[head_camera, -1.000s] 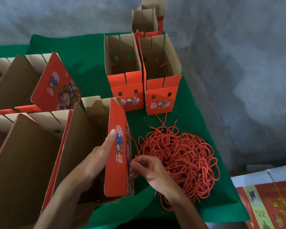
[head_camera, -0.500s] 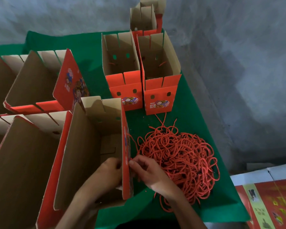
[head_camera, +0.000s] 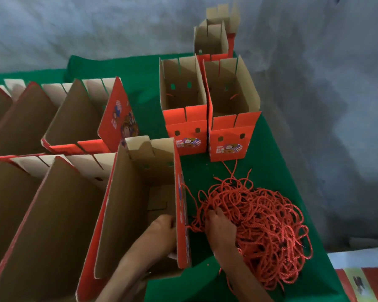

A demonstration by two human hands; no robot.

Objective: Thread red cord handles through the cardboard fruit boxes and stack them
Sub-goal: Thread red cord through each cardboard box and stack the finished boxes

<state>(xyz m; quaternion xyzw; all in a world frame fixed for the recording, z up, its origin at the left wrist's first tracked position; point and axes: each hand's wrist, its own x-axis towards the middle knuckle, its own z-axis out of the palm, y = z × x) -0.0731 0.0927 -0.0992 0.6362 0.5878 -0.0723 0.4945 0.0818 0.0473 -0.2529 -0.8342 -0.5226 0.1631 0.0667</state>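
Fingers [head_camera: 212, 213] of right hand [head_camera: 222, 227] dug loosely into red cord pile [head_camera: 262, 229] just right of open box [head_camera: 140, 205], apparently picking one cord, grip unclear; left hand [head_camera: 162, 229] inside, steadying its wall for threading.

Bare green cloth [head_camera: 268, 171] lies open between the cord pile [head_camera: 258, 232] and two upright boxes [head_camera: 205, 118]. Leftward, open boxes [head_camera: 59, 214] stand packed together.

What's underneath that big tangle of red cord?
The pile of red cord lies on green cloth, which shows all around it. The right hand digs into its edge; whatever lies beneath stays hidden.
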